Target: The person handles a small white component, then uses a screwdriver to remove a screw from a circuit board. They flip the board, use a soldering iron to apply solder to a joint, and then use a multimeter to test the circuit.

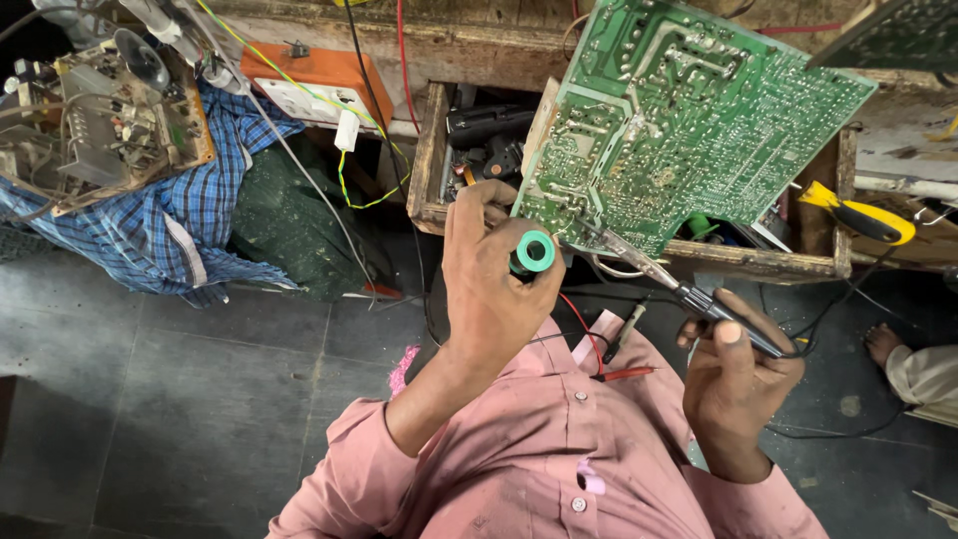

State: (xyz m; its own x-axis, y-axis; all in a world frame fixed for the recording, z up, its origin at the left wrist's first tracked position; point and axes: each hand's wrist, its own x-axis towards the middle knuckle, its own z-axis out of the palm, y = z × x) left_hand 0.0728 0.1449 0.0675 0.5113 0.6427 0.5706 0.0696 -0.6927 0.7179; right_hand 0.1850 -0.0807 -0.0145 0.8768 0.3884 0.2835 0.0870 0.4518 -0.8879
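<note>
Green circuit board (679,120) fills the far right, solder side up, tilted and propped over the wooden box (429,170), pale traces running all across it. Left hand (494,269) grips its near left corner, fingers clenched round a green solder spool (535,252) too. Right hand (733,384) has fingers wrapped on the soldering iron (659,269), tip touching the board's near edge. Far left, an orange box (314,85) with a white panel; a small white tag (347,131) hangs just below it.
</note>
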